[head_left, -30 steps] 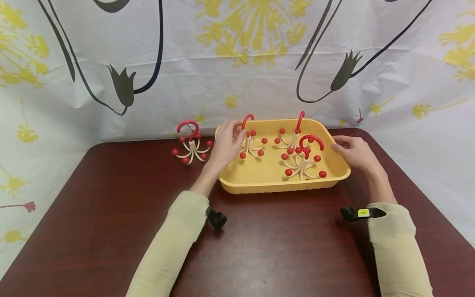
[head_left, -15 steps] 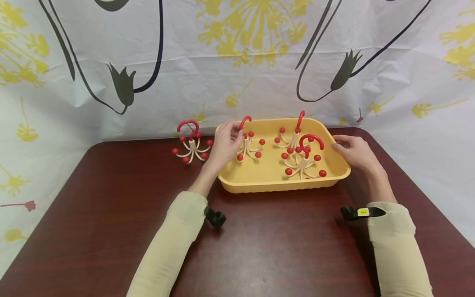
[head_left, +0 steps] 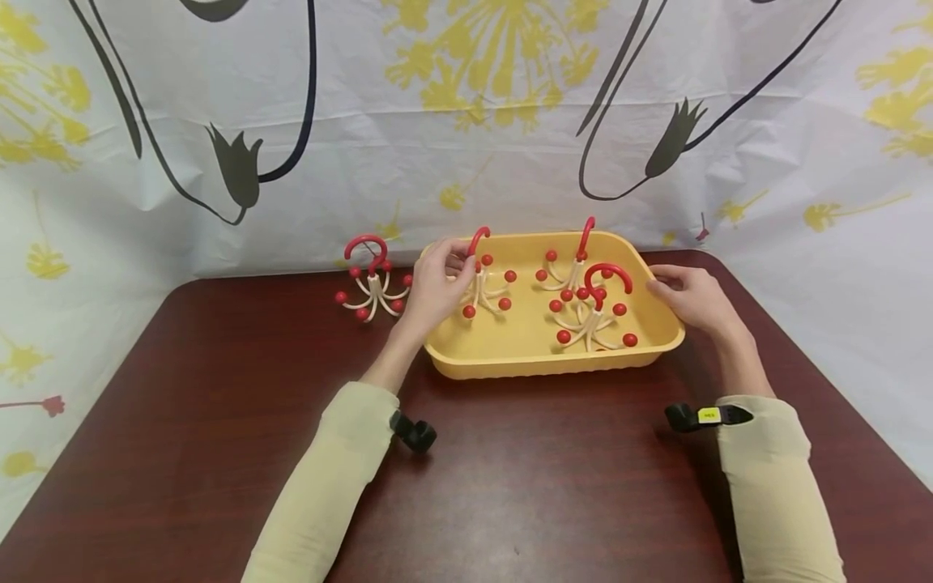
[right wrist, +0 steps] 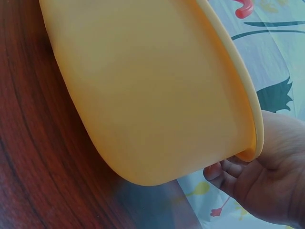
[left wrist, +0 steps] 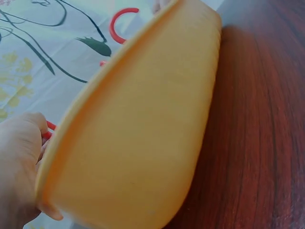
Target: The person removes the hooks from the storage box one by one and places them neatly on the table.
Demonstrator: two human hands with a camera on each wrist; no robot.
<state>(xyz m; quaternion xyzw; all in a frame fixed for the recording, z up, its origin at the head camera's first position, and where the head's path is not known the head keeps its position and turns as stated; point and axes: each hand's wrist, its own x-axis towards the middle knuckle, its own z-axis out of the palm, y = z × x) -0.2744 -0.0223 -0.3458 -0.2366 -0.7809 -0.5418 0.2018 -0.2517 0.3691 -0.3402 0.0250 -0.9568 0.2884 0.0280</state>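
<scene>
A yellow plastic tray (head_left: 503, 344) stands toward the back of the table. At its left end my left hand (head_left: 440, 283) pinches the red hook of a multi-arm hanger (head_left: 479, 278), whose cream arms end in red balls. In the left wrist view the tray wall (left wrist: 138, 124) hides most of that hanger. My right hand (head_left: 696, 301) holds the tray's right rim; in the right wrist view its fingers (right wrist: 228, 179) curl beneath the lip. Several more hangers like it, one with its hook (head_left: 612, 271) raised, sit upright in the right half of the tray.
Another such hanger (head_left: 374, 291) stands on the dark wood table (head_left: 255, 405), left of the tray. A white patterned cloth (head_left: 350, 162) hangs close behind the table's back edge. A black camera mount (head_left: 414, 433) sits on the left wrist.
My left hand has moved slightly left with the pinched hanger, which stands nearer the tray's left end. My right hand stays on the rim. The view has shifted slightly.
</scene>
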